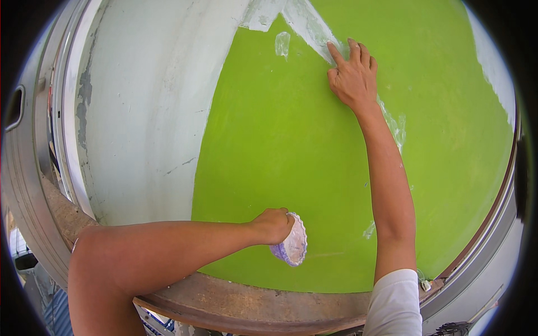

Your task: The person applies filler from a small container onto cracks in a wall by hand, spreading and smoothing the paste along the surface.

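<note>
My left hand point(273, 225) grips the rim of a small purple bowl point(295, 246) with a wavy edge, in front of the lower part of the green wall. White paste coats the inside of the bowl, which is tilted with its opening to the right. Higher up, my right hand point(355, 81) reaches to the wall with its fingers spread. Its fingertips are at the lower end of a slanting white smeared strip point(309, 31) on the green surface point(269, 129). No tool shows in that hand, though its palm side is hidden.
A pale whitish wall section point(151, 112) borders the green on the left. Several thin white smears point(282, 45) dot the green. Along the bottom runs a brown ledge point(252, 302). Metal frames point(61, 112) stand at the left, and a small tangle of clear string point(424, 281) lies at the lower right.
</note>
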Demonstrator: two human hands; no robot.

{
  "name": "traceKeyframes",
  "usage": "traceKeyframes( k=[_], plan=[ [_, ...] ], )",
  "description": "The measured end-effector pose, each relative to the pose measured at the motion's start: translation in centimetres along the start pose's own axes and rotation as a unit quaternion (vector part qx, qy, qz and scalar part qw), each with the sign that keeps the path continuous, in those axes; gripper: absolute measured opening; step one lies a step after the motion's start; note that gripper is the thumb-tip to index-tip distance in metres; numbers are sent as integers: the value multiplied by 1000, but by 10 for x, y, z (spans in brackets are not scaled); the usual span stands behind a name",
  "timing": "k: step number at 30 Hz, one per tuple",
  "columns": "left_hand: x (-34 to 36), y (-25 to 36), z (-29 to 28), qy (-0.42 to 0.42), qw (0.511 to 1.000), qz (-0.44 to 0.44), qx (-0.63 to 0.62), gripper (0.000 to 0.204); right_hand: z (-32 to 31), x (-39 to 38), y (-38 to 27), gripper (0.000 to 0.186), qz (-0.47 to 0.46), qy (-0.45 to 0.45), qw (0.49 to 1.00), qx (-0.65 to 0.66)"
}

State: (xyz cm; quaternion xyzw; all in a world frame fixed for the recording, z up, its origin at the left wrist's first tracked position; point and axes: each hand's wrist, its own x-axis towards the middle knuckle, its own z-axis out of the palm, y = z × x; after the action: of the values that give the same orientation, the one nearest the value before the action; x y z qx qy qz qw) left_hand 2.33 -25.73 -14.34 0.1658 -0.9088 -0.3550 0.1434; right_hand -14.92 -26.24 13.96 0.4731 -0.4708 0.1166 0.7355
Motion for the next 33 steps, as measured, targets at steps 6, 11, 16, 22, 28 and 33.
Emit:
traceKeyframes(
  k=[6,11,16,22,28,33],
  plan=[
    [-1,2,-4,18,1000,-13,-21,52,-12,-3,-13,52,-16,-66,993,-101],
    [1,4,-1,17,1000,-3,-15,51,-12,-8,-11,52,36,-67,993,-94],
    [-1,2,0,11,1000,-1,-9,51,2,-2,-16,52,0,-30,998,-56],
    [-3,7,-3,9,1000,-5,-20,51,-8,-15,-7,53,79,-55,992,-81],
    [-1,4,3,14,1000,12,-5,52,6,-9,0,50,81,-5,995,-49],
    [-2,5,-6,15,999,-5,-30,52,1,-12,-7,52,-24,-63,998,-5]
  ],
)
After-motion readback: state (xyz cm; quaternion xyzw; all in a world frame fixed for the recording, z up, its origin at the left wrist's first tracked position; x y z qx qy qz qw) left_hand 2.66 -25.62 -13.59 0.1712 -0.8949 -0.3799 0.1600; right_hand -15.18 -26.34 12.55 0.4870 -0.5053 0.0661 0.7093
